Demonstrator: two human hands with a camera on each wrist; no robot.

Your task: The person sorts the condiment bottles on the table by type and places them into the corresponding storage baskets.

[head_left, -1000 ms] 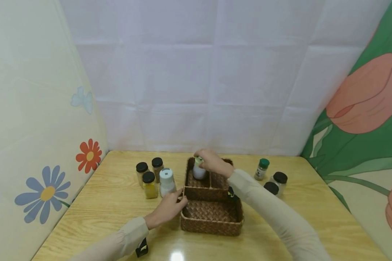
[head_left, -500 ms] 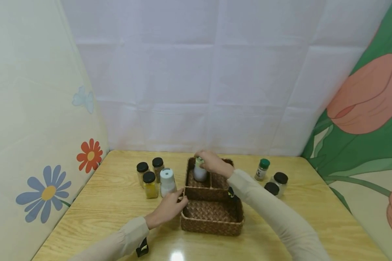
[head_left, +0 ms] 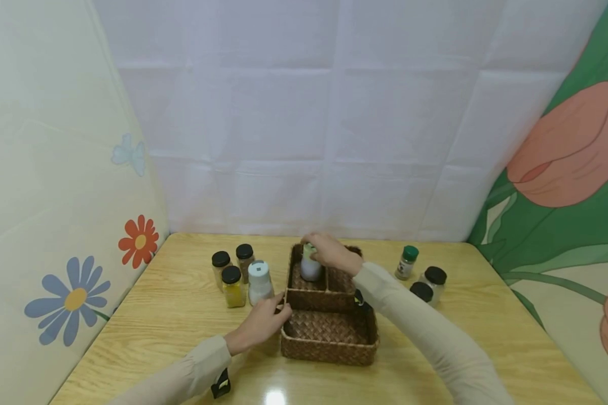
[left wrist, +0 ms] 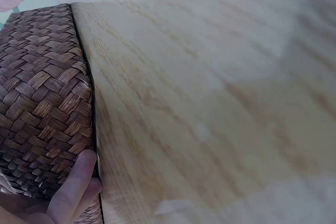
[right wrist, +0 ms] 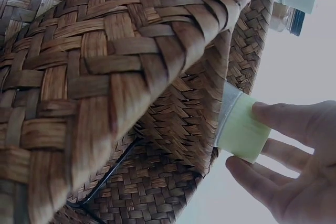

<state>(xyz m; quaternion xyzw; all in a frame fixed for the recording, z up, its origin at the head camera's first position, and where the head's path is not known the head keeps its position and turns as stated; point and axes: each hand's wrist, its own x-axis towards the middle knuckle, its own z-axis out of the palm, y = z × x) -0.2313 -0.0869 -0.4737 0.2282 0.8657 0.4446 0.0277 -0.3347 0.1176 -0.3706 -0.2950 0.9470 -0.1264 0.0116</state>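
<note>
A brown woven basket (head_left: pixel 329 352) with two rear compartments and a wide front one stands on the table. My right hand (head_left: pixel 332 254) pinches the pale green cap (right wrist: pixel 242 129) of a whitish seasoning bottle (head_left: pixel 311 270), which stands upright in the rear left compartment. The right wrist view shows thumb and fingers on either side of this cap, while the basket wall hides most of the bottle. On the basket's left side, my left hand (head_left: pixel 260 325) grips the wall near the step, and in the left wrist view its fingertips (left wrist: pixel 84 162) press the outer weave.
Left of the basket stand a white shaker (head_left: pixel 260 284), a yellow spice jar (head_left: pixel 234 289) and two dark-lidded jars (head_left: pixel 220 269). On the right are a green-capped jar (head_left: pixel 407 263) and two black-lidded jars (head_left: pixel 434 284). A white cloth (head_left: pixel 304 140) hangs behind the table.
</note>
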